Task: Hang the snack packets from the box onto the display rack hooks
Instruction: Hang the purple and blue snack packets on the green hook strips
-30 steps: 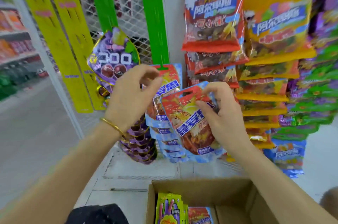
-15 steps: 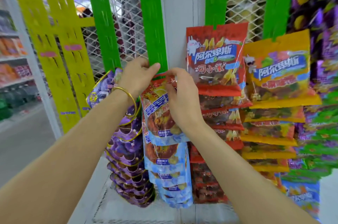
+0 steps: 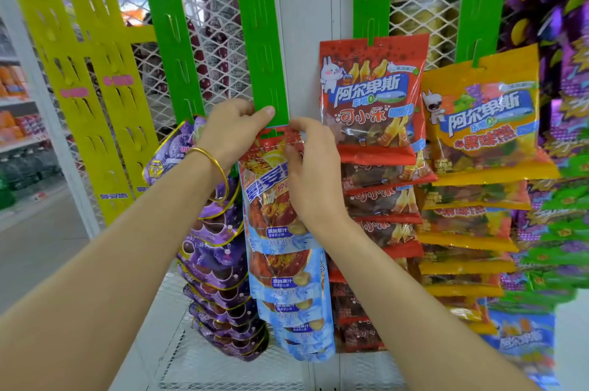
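Head view, both hands raised at the display rack.

- A red-and-blue snack packet (image 3: 271,199) is held upright against the lower end of a green clip strip (image 3: 259,39). Its red header edge is touching the strip's bottom tip. Whether a hook has passed through the hang slot cannot be told.
- The left hand (image 3: 231,132) is placed at the strip's lower end. The thumb is laid across the front of the strip and the other fingers are curled, so the strip is pinched. A gold bangle (image 3: 213,164) is worn on this wrist.
- The right hand (image 3: 310,173) is set on the packet's upper right corner. Its fingers (image 3: 296,125) are clamped on the header edge, with the thumb on the front of the packet.
- More packets of the same blue-bottomed kind (image 3: 294,298) are seen hung in an overlapping column directly below the held one.
- A column of purple grape packets (image 3: 216,263) is hung just to the left, partly behind the left forearm.
- On the right are columns of red cola-gummy packets (image 3: 369,97) and yellow gummy packets (image 3: 481,116), each on its own green strip, and further purple and green packets are blurred at the frame edge.
- White wire mesh (image 3: 210,39) is seen behind the strips, and a white post (image 3: 309,24) just right of the worked strip.
- Yellow clip strips (image 3: 79,71) are hung at far left, with store shelving (image 3: 16,116) blurred beyond them.
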`<state>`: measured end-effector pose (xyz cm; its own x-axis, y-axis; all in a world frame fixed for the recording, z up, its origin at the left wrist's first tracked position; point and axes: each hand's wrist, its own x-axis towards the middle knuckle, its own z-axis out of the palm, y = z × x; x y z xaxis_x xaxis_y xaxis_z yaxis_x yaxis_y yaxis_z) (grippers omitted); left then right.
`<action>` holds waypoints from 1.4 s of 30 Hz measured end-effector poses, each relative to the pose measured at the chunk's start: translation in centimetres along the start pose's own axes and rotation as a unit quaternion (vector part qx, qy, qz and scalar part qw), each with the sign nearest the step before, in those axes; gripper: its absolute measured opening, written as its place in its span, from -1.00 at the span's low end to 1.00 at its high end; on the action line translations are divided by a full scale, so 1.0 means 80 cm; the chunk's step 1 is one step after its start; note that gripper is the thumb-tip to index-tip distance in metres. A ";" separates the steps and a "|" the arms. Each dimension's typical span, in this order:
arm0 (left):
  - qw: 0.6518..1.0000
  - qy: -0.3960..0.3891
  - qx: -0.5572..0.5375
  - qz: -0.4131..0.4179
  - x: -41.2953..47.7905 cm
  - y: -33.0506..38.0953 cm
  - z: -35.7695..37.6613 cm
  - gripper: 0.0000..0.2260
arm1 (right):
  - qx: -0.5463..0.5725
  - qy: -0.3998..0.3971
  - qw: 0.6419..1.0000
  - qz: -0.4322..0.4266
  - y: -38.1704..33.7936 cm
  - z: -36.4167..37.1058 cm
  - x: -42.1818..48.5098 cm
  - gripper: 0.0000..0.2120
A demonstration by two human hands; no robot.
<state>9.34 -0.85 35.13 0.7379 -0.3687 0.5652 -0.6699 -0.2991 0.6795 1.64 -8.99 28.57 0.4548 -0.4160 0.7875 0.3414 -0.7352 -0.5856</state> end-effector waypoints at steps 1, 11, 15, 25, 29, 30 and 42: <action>1.000 0.000 -0.003 -0.003 0.000 0.000 0.000 -0.63 | -0.002 -0.001 1.000 0.002 0.001 0.000 -0.002 -0.66; 0.999 0.002 -0.036 0.027 -0.006 -0.008 -0.001 -0.72 | 0.011 -0.003 1.000 0.020 0.015 0.000 -0.024 -0.71; 0.999 0.004 -0.046 0.027 -0.007 -0.010 -0.002 -0.69 | 0.010 -0.012 1.000 0.028 0.016 0.000 -0.026 -0.71; 0.997 0.042 -0.007 0.064 -0.036 -0.027 0.006 -0.69 | -0.018 -0.003 1.000 0.023 0.015 -0.013 -0.046 -0.71; 0.976 0.137 0.049 0.162 -0.080 -0.042 0.008 -0.64 | -0.036 -0.014 0.999 0.023 0.014 -0.034 -0.067 -0.72; 0.972 0.155 0.040 0.173 -0.098 -0.043 0.010 -0.66 | -0.050 -0.017 0.998 0.022 0.015 -0.040 -0.076 -0.72; 0.952 -0.302 0.010 -0.059 -0.370 -0.194 0.155 -0.84 | -0.111 -0.366 0.877 0.291 0.212 -0.091 -0.347 -0.86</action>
<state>-3.14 3.79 2.04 0.6313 -0.7677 0.1101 -0.5907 -0.3840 0.7096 -11.15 -13.82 -1.80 0.9325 -0.3609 -0.0151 -0.2565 -0.6321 -0.7312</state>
